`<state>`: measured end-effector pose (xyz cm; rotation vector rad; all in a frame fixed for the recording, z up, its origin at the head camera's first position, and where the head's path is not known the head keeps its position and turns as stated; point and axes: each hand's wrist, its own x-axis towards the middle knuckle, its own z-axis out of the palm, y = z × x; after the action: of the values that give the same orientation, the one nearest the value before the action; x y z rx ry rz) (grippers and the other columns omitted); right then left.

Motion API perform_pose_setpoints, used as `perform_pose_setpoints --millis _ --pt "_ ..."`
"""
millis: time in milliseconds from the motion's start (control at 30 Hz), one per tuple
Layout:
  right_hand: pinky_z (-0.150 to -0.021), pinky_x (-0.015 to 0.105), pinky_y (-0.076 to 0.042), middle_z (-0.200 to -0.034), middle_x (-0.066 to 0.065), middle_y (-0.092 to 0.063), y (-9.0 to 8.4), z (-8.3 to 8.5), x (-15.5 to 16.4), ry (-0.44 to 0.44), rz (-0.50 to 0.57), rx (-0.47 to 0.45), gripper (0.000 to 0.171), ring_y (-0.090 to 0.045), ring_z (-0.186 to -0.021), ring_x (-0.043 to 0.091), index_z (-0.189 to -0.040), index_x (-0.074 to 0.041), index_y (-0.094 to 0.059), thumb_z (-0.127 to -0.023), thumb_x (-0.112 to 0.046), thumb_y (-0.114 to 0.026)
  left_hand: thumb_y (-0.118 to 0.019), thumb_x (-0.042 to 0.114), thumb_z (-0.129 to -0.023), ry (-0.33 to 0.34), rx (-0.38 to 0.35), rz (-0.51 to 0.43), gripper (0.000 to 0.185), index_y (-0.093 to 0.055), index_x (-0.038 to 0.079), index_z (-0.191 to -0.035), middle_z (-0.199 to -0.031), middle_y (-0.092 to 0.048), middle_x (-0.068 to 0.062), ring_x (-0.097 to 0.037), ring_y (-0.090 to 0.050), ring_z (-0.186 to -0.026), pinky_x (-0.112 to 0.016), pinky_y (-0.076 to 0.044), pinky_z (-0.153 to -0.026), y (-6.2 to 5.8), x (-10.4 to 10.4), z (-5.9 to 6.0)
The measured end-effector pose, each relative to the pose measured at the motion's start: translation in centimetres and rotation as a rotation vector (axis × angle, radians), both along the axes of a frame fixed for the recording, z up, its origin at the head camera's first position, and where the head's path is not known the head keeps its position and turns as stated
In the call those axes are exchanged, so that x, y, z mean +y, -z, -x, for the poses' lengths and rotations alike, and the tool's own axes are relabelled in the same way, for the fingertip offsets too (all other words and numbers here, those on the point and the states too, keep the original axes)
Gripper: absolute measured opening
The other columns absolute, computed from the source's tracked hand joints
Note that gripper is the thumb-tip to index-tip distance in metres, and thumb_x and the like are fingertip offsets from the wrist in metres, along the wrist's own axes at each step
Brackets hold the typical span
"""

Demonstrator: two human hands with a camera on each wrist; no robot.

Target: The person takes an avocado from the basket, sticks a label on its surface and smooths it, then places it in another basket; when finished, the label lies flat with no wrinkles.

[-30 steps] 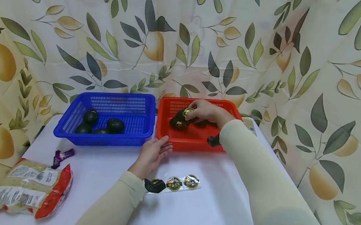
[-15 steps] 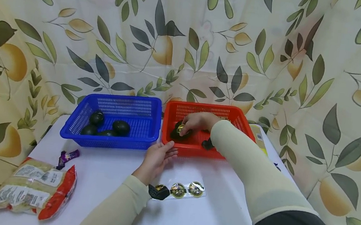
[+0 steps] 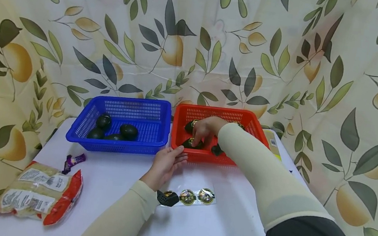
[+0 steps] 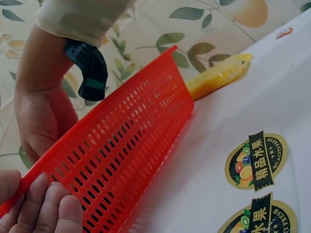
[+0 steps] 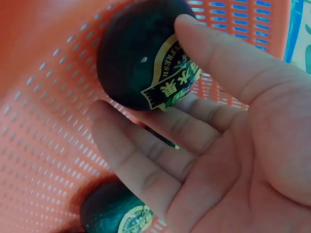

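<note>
My right hand reaches down into the red basket. Its thumb and fingers pinch a dark green avocado with a black and gold fruit label, near the front wall. Another labelled avocado lies just behind it, and the right wrist view shows a labelled avocado below the fingers. With the thumb over the rim and fingers outside, my left hand grips the front left corner of the basket. A strip of round labels lies on the table close to my left wrist.
On the left stands a blue basket holding several unlabelled avocados. A purple wrapper and a clear bag with red ends lie in front of it. Behind the red basket's right side is a yellow package.
My right hand has moved toward the red basket's front wall and lowered an avocado there. The avocado behind it now shows. My left hand stays at the rim; the head view has shifted slightly.
</note>
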<state>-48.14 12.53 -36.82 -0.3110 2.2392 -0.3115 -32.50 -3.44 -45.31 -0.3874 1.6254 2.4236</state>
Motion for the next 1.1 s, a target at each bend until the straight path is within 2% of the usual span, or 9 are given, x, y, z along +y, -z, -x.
perform_pose_setpoints --millis 100,167,333,400,500,600,833,933,1100 --pt "-0.112 0.054 -0.048 -0.139 0.015 -0.062 -0.3 -0.1 -0.1 -0.044 -0.005 0.043 0.058 -0.072 -0.112 0.029 -0.141 -0.007 -0.060 -0.094 -0.036 -0.078 -0.068 0.027 -0.103 0.009 0.000 0.017 0.026 -0.061 0.004 -0.113 -0.119 -0.074 -0.019 -0.029 -0.073 -0.109 -0.044 -0.055 -0.105 0.0 0.0 0.0" --pt "-0.108 0.049 -0.052 -0.132 0.014 -0.065 -0.5 -0.1 -0.3 -0.090 -0.013 0.101 0.051 -0.069 -0.112 0.028 -0.135 -0.008 -0.065 -0.095 -0.038 -0.076 -0.067 0.028 -0.103 0.029 0.008 0.040 0.028 -0.061 0.003 -0.114 -0.122 -0.073 -0.021 -0.031 -0.072 -0.111 -0.044 -0.054 -0.106 0.1 -0.2 -0.1" --pt "-0.101 0.042 -0.054 -0.117 0.010 -0.070 -1.7 -0.6 -1.4 -0.201 0.071 0.398 0.042 -0.062 -0.107 0.025 -0.127 -0.008 -0.069 -0.097 -0.037 -0.072 -0.063 0.032 -0.105 0.078 0.036 0.150 0.038 -0.060 -0.001 -0.125 -0.127 -0.069 -0.024 -0.034 -0.071 -0.112 -0.044 -0.056 -0.104 0.7 -2.5 -0.6" --pt "-0.101 0.042 -0.054 -0.119 0.010 -0.071 -2.1 -1.2 -2.2 -0.226 0.164 0.516 0.041 -0.063 -0.107 0.025 -0.129 -0.007 -0.068 -0.097 -0.033 -0.070 -0.062 0.032 -0.106 0.043 0.044 0.164 0.042 -0.059 -0.002 -0.130 -0.127 -0.069 -0.024 -0.030 -0.072 -0.107 -0.040 -0.059 -0.099 0.9 -4.3 -0.9" --pt "-0.102 0.040 -0.054 -0.120 0.010 -0.072 -2.4 -2.0 -3.8 -0.258 0.301 0.627 0.038 -0.066 -0.109 0.024 -0.128 -0.006 -0.068 -0.098 -0.028 -0.068 -0.060 0.034 -0.107 -0.067 0.038 0.129 0.045 -0.053 -0.001 -0.133 -0.123 -0.069 -0.020 -0.024 -0.070 -0.102 -0.034 -0.060 -0.092 0.9 -7.8 -1.2" --pt "-0.102 0.038 -0.054 -0.122 0.008 -0.072 -2.4 -2.9 -5.9 -0.263 0.389 0.644 0.035 -0.066 -0.112 0.022 -0.129 -0.007 -0.067 -0.099 -0.027 -0.067 -0.055 0.037 -0.108 -0.192 0.015 0.067 0.039 -0.048 0.006 -0.132 -0.120 -0.067 -0.011 -0.019 -0.066 -0.103 -0.030 -0.059 -0.093 0.4 -11.8 -1.7" --pt "-0.101 0.036 -0.056 -0.130 0.007 -0.069 -1.8 -4.1 -11.5 -0.243 0.479 0.498 0.040 -0.064 -0.120 0.022 -0.135 -0.012 -0.065 -0.100 -0.031 -0.069 -0.047 0.041 -0.110 -0.398 -0.086 -0.020 0.026 -0.048 0.017 -0.120 -0.098 -0.066 0.002 -0.012 -0.064 -0.097 -0.024 -0.057 -0.091 -1.0 -20.3 -1.9" --pt "-0.100 0.038 -0.057 -0.129 0.005 -0.068 -1.4 -4.0 -13.6 -0.203 0.500 0.418 0.041 -0.063 -0.119 0.024 -0.135 -0.012 -0.065 -0.100 -0.031 -0.070 -0.048 0.039 -0.110 -0.481 -0.106 -0.029 0.024 -0.049 0.017 -0.118 -0.093 -0.065 0.002 -0.012 -0.064 -0.091 -0.024 -0.059 -0.085 -1.3 -22.3 -1.6" --pt "-0.097 0.041 -0.059 -0.123 0.008 -0.067 -1.0 -3.2 -16.6 -0.136 0.532 0.330 0.042 -0.066 -0.115 0.031 -0.135 -0.007 -0.064 -0.100 -0.029 -0.071 -0.054 0.032 -0.108 -0.542 -0.098 -0.010 0.021 -0.049 0.015 -0.119 -0.091 -0.064 0.000 -0.014 -0.066 -0.091 -0.024 -0.061 -0.081 -1.6 -23.7 -1.4"
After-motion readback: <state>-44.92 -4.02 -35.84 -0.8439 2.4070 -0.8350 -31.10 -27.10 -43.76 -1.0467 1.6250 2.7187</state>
